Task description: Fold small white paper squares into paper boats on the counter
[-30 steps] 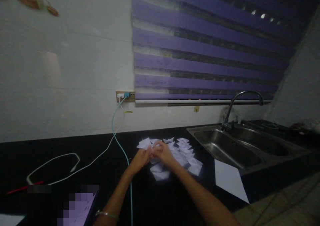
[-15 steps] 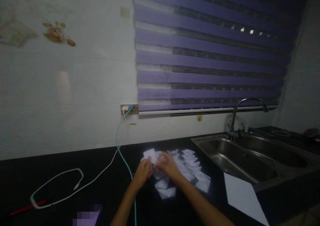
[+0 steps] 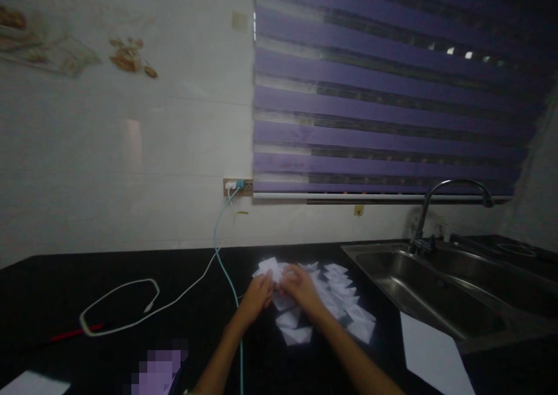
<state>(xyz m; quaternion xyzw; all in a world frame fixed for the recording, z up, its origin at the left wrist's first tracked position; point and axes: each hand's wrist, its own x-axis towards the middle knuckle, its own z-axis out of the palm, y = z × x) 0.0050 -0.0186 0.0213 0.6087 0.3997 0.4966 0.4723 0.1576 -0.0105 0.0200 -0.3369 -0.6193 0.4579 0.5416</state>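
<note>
Between my two hands is a small folded piece of white paper [image 3: 268, 265], held up over the black counter. My left hand [image 3: 260, 291] pinches its lower left edge with thumb and fingers. On the other side my right hand [image 3: 300, 285] has its fingers bent and closed at the paper's right edge. Many folded white paper pieces [image 3: 342, 293] lie under and right of my hands, some overlapping in a row. Two more folded pieces [image 3: 295, 335] lie nearer to me, between my forearms. My fingers hide part of the held paper.
A flat white sheet [image 3: 431, 348] lies on the right, beside the steel sink [image 3: 392, 273] with its tall faucet [image 3: 422, 220]. A blue cable [image 3: 226, 278] and a white cable [image 3: 183, 296] cross the counter [image 3: 183, 267]. At left lies a red stick-like object [image 3: 76, 332].
The camera view has swung slightly left, so everything sits further right and a white sheet shows at the lower left corner. Both hands stay on the folded paper with little movement.
</note>
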